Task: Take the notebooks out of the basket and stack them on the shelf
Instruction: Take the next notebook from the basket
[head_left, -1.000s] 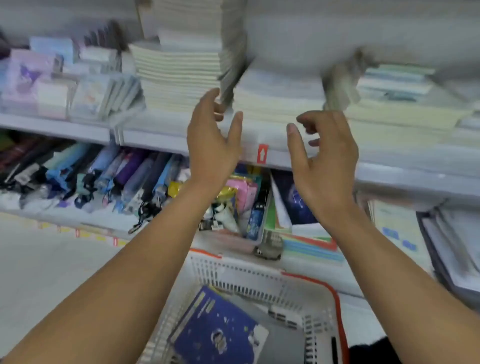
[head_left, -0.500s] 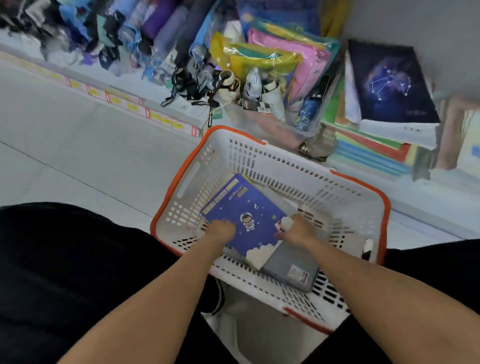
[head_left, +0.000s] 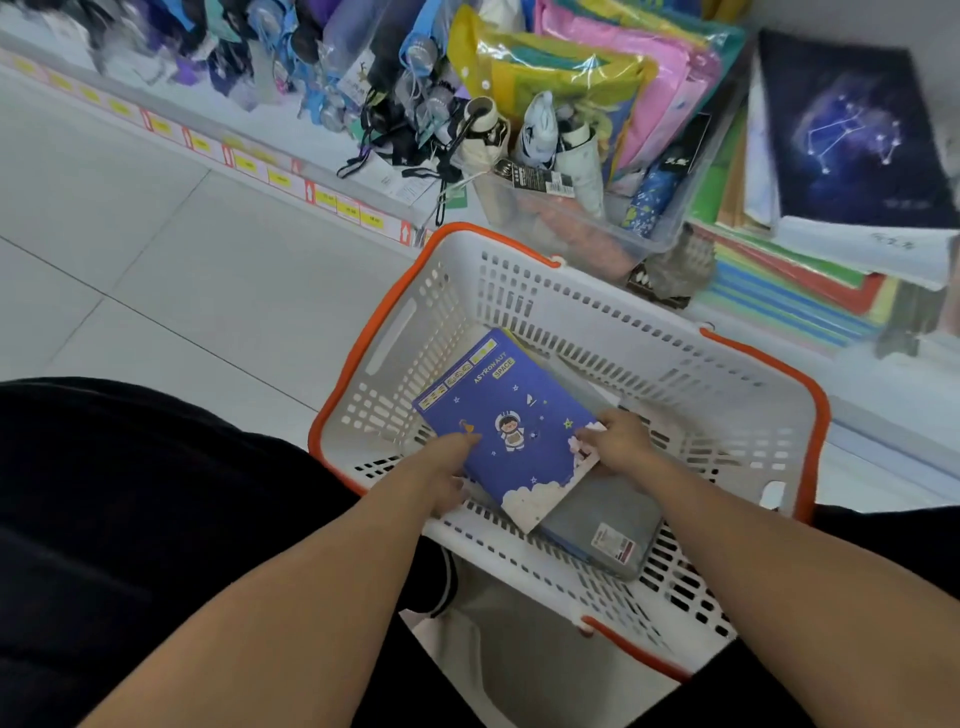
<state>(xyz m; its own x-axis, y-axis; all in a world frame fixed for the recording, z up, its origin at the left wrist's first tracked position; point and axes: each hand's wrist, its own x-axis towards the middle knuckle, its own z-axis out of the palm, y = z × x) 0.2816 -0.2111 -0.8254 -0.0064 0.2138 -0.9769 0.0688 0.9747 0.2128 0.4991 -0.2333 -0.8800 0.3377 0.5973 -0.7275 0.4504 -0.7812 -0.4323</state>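
A white basket with an orange rim (head_left: 582, 306) stands on the floor in front of me. Inside lies a blue astronaut notebook (head_left: 511, 421) tilted over a grey notebook (head_left: 605, 525). My left hand (head_left: 447, 475) grips the blue notebook's left edge, fingers tucked under it. My right hand (head_left: 621, 441) pinches its right edge near the white cloud print. The blue notebook's near end is lifted off the grey one.
The bottom shelf (head_left: 291, 171) runs behind the basket with folded umbrellas (head_left: 363, 57), a clear bin of umbrellas and coloured pouches (head_left: 576, 156), and stacked paper under a dark constellation notebook (head_left: 857, 135). Grey tile floor (head_left: 156, 249) lies left. My dark-clothed legs flank the basket.
A second ago both hands were up at the upper shelf, holding nothing. They came down into the basket and now hold the blue notebook, which has risen slightly.
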